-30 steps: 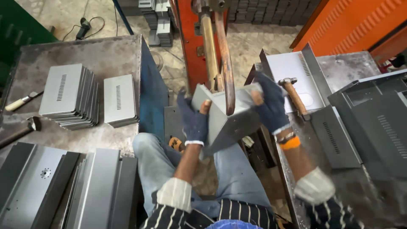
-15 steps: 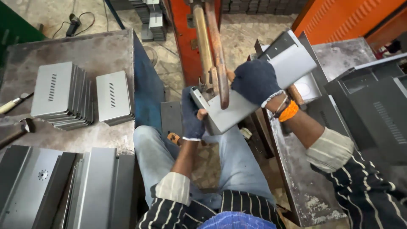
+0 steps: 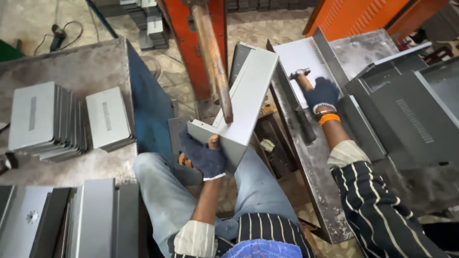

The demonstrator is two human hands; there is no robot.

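The fingers (image 3: 203, 148) of the left hand (image 3: 205, 155), in a dark blue glove with one bare fingertip showing, are clenched around the near lower corner of a grey sheet-metal cover (image 3: 241, 102); the cover stands tilted over the person's lap, its far end leaning up toward the right bench, and a copper-coloured rod (image 3: 213, 57) of an orange machine frame (image 3: 193, 43) crosses in front of it; the tip of the rod meets the cover's face. The right hand (image 3: 321, 93), gloved the same with an orange band at the wrist, has its fingers wrapped round the handle of a hammer (image 3: 300, 75) that lies on the right bench (image 3: 311, 162), its head pointing far; just beside it on that bench lie a white perforated panel (image 3: 299, 55) and a dark tool (image 3: 306, 125).

The right bench is bare scuffed steel; farther right lie two large dark grey housings (image 3: 411, 110), open and hollow as far as can be seen. The left bench (image 3: 71, 62) is stained grey metal with a blue side; it carries one leaning stack of grey covers (image 3: 40, 119) and one single cover (image 3: 107, 119) just beside it; the number in the stack cannot be counted. Near left, long folded grey panels (image 3: 71, 220) lie side by side. The floor (image 3: 28, 19) is mottled stone, with a cable on it at far left; an orange panel (image 3: 363, 16) stands far right.
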